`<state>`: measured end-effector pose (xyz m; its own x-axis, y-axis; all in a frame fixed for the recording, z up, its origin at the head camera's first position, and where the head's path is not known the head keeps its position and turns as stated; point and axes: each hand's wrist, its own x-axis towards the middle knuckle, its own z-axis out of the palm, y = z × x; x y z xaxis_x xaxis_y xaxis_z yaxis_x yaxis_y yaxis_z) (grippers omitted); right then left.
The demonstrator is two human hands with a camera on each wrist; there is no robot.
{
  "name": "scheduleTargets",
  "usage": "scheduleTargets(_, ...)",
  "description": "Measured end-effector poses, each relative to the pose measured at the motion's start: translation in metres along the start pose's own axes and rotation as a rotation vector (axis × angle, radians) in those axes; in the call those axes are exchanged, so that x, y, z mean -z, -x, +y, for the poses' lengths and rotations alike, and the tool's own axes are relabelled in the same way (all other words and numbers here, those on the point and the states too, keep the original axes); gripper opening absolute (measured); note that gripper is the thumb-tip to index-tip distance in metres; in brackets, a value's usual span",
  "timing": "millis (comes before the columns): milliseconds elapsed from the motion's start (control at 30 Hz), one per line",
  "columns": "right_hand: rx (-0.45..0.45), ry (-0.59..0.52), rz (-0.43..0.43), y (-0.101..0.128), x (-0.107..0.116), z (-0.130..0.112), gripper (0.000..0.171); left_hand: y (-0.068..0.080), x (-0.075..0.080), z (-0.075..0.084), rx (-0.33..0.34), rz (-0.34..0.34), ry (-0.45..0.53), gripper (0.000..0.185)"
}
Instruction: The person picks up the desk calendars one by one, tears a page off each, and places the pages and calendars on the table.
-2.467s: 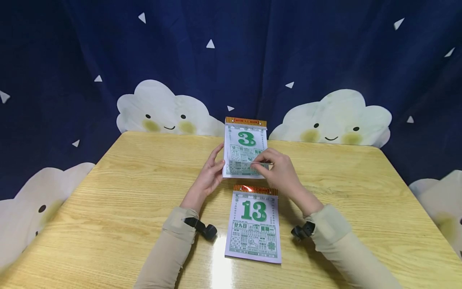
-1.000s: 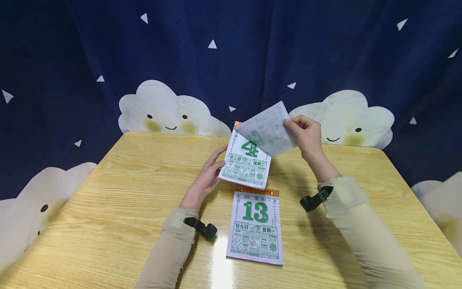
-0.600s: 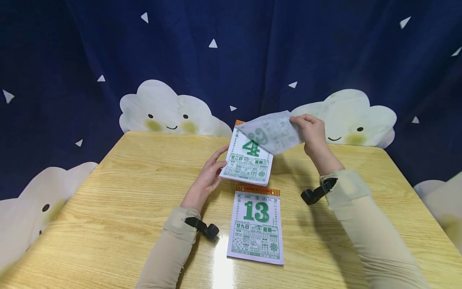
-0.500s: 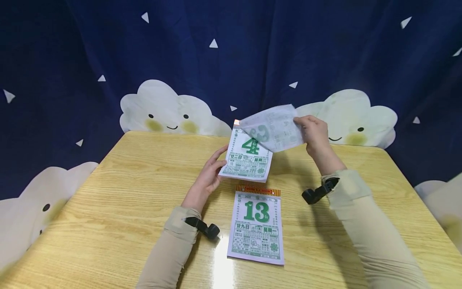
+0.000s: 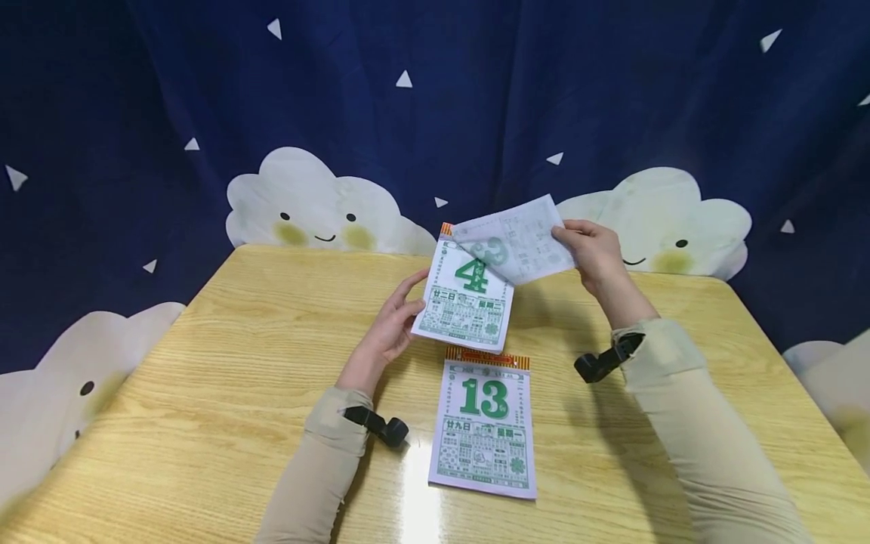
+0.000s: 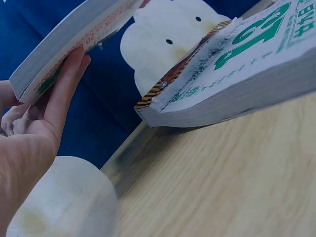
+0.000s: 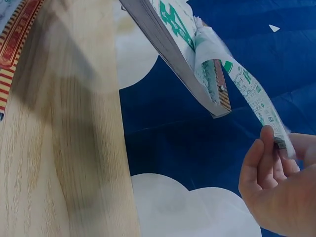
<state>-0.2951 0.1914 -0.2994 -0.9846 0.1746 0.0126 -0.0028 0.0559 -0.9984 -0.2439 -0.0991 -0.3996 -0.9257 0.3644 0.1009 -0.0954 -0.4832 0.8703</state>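
Observation:
My left hand grips the left edge of a tear-off calendar showing a green 4. In the left wrist view the thumb is on one face and the fingers lie under its back, lifting it off the table. Between thumb and fingers my right hand pinches the loose corner of the top page, which is turned up and to the right with a 3 showing through. In the right wrist view this page still joins the pad near its striped header. A second calendar showing 13 lies flat in front.
The wooden table carries the flat calendar just below the raised one. Behind the table's far edge hangs a dark blue curtain with white smiling clouds. A black wrist camera sits on the left sleeve, another on the right.
From low on the calendar, my right hand has moved up and right, peeling the 3 page back and baring the 4. The left hand keeps its grip; the calendar has tilted slightly.

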Motion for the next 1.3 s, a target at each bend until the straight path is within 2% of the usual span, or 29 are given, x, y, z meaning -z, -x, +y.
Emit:
scheduleTargets(133,0.002,0.082,0.01,-0.001,0.001,-0.002,0.033,-0.001,0.001,0.001,-0.009,-0.011,-0.03,0.053)
scheduleTargets(200,0.008,0.12,0.018,-0.001,0.0,-0.004,0.03,-0.001,0.001,0.001,-0.007,-0.014,-0.039,0.053)
scheduleTargets(367,0.039,0.164,0.035,-0.001,-0.001,-0.007,0.008,-0.001,0.001,0.0,0.007,-0.006,-0.058,0.053)
scheduleTargets(467,0.043,0.184,0.04,0.0,-0.001,-0.009,0.01,-0.001,0.001,0.0,0.008,-0.003,-0.062,0.053)
scheduleTargets(733,-0.007,0.153,0.027,0.002,-0.001,-0.016,0.009,-0.001,-0.002,0.0,-0.004,0.046,0.005,0.053)
scheduleTargets(867,-0.066,0.097,0.006,0.0,0.0,-0.016,0.011,-0.001,-0.007,0.002,-0.017,0.067,0.06,0.052)
scheduleTargets(1000,-0.125,0.012,0.016,0.0,0.002,-0.016,0.014,-0.001,-0.011,0.004,-0.024,0.053,0.092,0.052)
scheduleTargets(1100,-0.115,-0.03,0.014,0.0,0.003,-0.015,0.018,-0.001,-0.013,0.007,-0.018,0.038,0.08,0.052)
scheduleTargets(1167,-0.084,-0.014,0.0,0.0,0.004,-0.014,0.026,0.0,-0.014,0.008,-0.015,0.033,0.062,0.053)
scheduleTargets(1300,-0.042,0.089,-0.026,0.0,0.005,-0.014,0.041,0.002,-0.014,0.011,-0.022,0.021,0.023,0.054)
